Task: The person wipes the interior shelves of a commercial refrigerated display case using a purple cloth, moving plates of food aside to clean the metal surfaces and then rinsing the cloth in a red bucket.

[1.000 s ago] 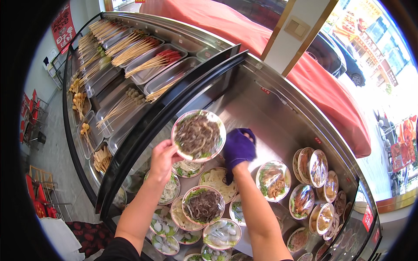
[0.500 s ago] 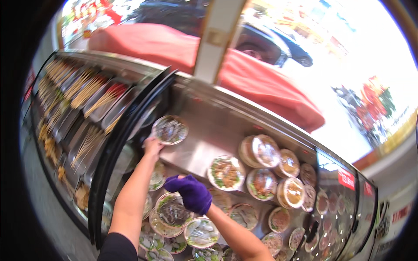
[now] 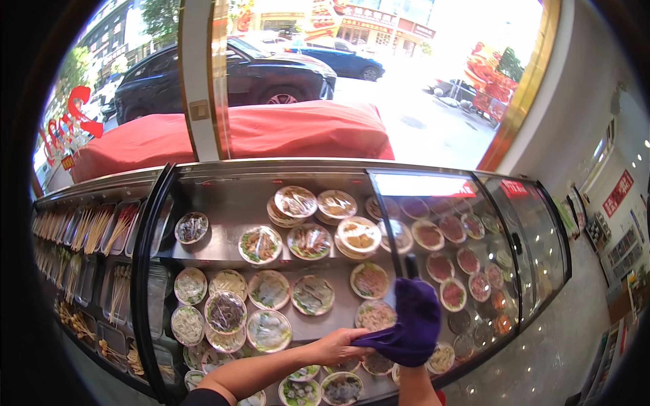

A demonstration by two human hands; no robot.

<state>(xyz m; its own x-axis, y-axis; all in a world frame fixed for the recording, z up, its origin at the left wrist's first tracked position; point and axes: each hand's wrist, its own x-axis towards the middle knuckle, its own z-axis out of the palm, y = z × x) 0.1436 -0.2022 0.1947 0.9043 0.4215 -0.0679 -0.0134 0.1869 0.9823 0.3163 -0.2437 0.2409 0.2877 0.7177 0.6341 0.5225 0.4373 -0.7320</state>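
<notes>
Skewers (image 3: 88, 227) far left, lined up in metal trays (image 3: 86, 285), ending at a black frame (image 3: 141, 284). Right of that, film-wrapped plates (image 3: 269, 330) fill the steel case; one small plate (image 3: 192, 229) sits apart at the left end of the upper shelf (image 3: 214, 249).

Mid-right: my left hand (image 3: 336, 346) is across the lower plates, grip narrow, fingers closed on the side of the purple cloth (image 3: 413, 321). Cloth is bunched over my right hand; only the right forearm (image 3: 414, 387) shows below it, so can't tell how that grip stands. Cloth is in front of the sliding glass (image 3: 487, 321), just below a black upright piece (image 3: 411, 266), probably a handle. Can't tell if cloth touches glass. More plates (image 3: 452, 294) behind the pane.

Step in hand, my read: settling the cloth on the right hand, both hands on it, no plate held. Next move calls for a snug wrap, the loose end kept off the plates below, and a clear path past that black piece.
</notes>
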